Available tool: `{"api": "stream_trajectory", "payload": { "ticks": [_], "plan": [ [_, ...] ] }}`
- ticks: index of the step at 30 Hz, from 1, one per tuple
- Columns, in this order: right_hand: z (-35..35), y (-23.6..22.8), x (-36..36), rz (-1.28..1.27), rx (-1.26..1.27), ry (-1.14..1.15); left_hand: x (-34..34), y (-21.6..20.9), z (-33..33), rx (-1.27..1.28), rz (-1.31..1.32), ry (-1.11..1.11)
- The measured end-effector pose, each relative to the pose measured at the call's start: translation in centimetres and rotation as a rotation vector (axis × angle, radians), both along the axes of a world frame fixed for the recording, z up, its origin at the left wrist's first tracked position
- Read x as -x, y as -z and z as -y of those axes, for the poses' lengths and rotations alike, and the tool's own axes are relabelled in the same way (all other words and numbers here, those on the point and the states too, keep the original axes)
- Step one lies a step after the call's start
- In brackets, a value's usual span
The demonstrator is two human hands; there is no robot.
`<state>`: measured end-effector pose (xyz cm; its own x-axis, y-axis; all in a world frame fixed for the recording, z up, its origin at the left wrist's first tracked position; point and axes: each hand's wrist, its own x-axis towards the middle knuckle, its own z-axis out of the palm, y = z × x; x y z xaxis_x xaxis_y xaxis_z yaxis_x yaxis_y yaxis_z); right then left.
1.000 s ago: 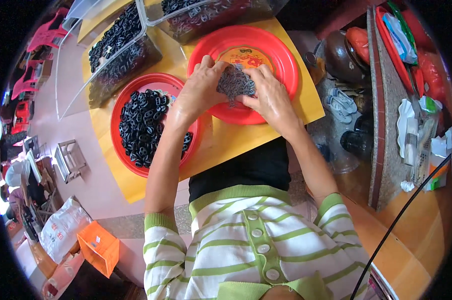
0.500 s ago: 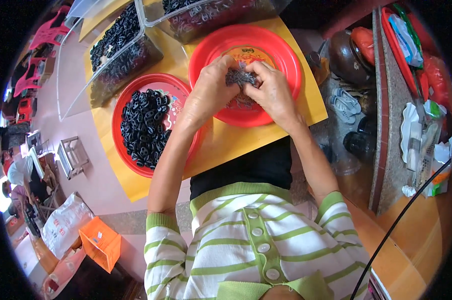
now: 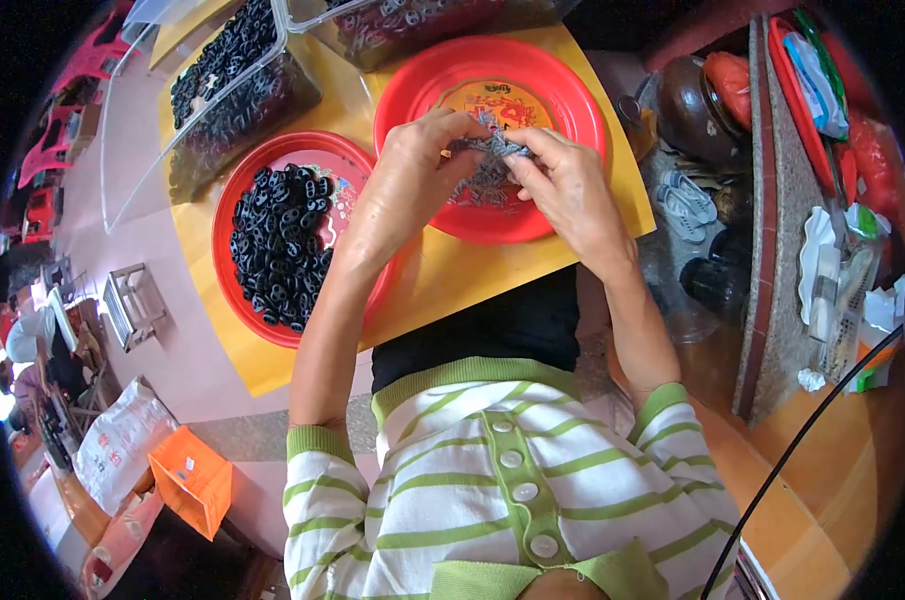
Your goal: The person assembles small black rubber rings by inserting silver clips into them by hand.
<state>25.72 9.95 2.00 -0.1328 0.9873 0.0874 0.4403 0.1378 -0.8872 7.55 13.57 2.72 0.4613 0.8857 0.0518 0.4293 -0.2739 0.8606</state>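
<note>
Both hands meet over a red plate (image 3: 563,95) on a yellow table top (image 3: 443,275). My left hand (image 3: 408,180) and my right hand (image 3: 568,185) pinch a small clump of grey metal pieces (image 3: 493,148) between the fingertips. More of these grey pieces (image 3: 483,185) lie on the plate under the hands. A second red plate (image 3: 228,215) to the left holds several small black plastic parts (image 3: 278,240). My forearms come up from green-and-white striped sleeves.
Two clear plastic tubs (image 3: 233,90) of black and grey parts stand at the table's far edge. A stone ledge (image 3: 783,230) with bags and clutter runs along the right. A dark pot (image 3: 698,95) and sandals (image 3: 678,195) lie on the floor. An orange box (image 3: 193,480) sits lower left.
The hands lifted slightly and drew together, now pinching a smaller clump of grey pieces above the plate instead of covering a flat pile.
</note>
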Motion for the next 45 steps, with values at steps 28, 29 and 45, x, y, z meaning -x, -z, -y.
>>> {"api": "stream_trajectory", "payload": {
  "ticks": [28,29,45],
  "plan": [
    [-3.9,2.1,0.5,0.221,-0.094,-0.206,-1.2,3.1,1.3,-0.109,-0.164,-0.249],
    [-3.7,2.0,0.4,0.2,-0.09,-0.2,-1.2,3.0,1.4,-0.114,-0.111,-0.245],
    [-6.5,0.8,-1.7,0.289,-0.32,-0.03,0.1,0.9,0.1,-0.257,-0.14,-0.268]
  ]
}}
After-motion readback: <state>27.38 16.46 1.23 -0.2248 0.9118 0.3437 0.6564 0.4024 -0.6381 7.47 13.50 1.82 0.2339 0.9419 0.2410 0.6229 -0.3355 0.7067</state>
